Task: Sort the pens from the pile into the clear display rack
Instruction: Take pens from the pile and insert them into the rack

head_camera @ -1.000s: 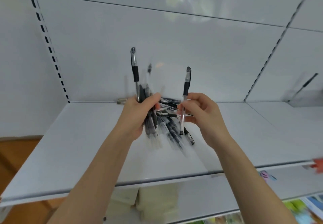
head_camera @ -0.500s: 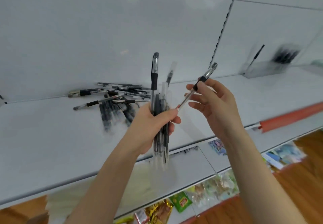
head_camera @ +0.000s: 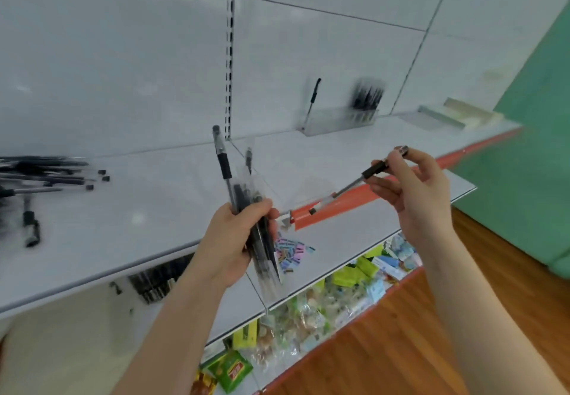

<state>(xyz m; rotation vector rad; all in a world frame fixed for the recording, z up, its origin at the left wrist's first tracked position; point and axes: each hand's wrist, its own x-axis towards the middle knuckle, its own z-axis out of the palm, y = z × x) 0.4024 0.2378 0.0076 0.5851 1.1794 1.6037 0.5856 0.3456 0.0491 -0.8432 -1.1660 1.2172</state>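
My left hand (head_camera: 234,240) grips a bundle of several black pens (head_camera: 243,197), standing roughly upright above the white shelf (head_camera: 148,215). My right hand (head_camera: 413,191) pinches a single black pen (head_camera: 354,183) near its grip, the pen slanting down to the left. The pile of pens (head_camera: 40,178) lies blurred on the shelf at the far left. The clear display rack (head_camera: 339,118) stands at the back of the shelf to the right, with one pen leaning at its left end and several pens (head_camera: 367,98) at its right end.
An orange price strip (head_camera: 339,205) runs along the shelf's front edge. Below are shelves with packaged snacks (head_camera: 311,305) and more pens (head_camera: 154,280). A clear tray (head_camera: 444,115) sits further right. A green wall (head_camera: 530,135) and wooden floor (head_camera: 401,342) are at the right.
My view has swung right: the pile has slid to the far left and the rack has come nearer. Both hands have carried their pens rightward, away from the pile.
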